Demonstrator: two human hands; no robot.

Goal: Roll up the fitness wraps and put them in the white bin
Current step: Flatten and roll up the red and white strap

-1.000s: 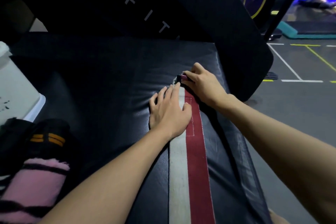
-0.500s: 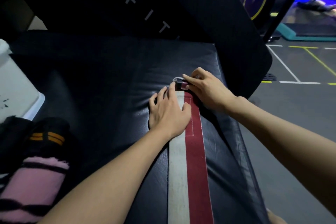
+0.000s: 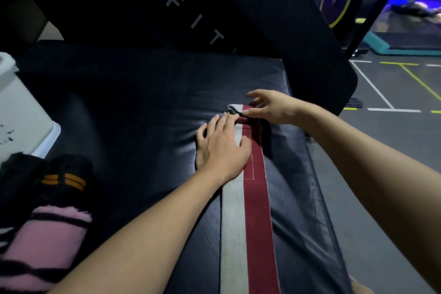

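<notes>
A long red and white fitness wrap (image 3: 248, 222) lies stretched along the black padded bench (image 3: 143, 114), running from the near edge to the far right. Its far end (image 3: 238, 110) is folded over into the start of a roll. My left hand (image 3: 222, 148) lies flat on the wrap just below that fold, fingers straight. My right hand (image 3: 269, 108) is at the folded end, thumb and fingertips on it, the other fingers spread. The white bin (image 3: 21, 112) stands at the left edge.
Several other wraps lie at the lower left: a black one with orange stripes (image 3: 63, 180) and a pink one with black stripes (image 3: 45, 243). A tilted black pad (image 3: 238, 7) rises behind the bench. The gym floor (image 3: 393, 126) with painted lines drops off on the right.
My right hand has lifted and opened its fingers over the wrap's end, which now shows a folded-over white flap. The left hand has stayed flat on the wrap.
</notes>
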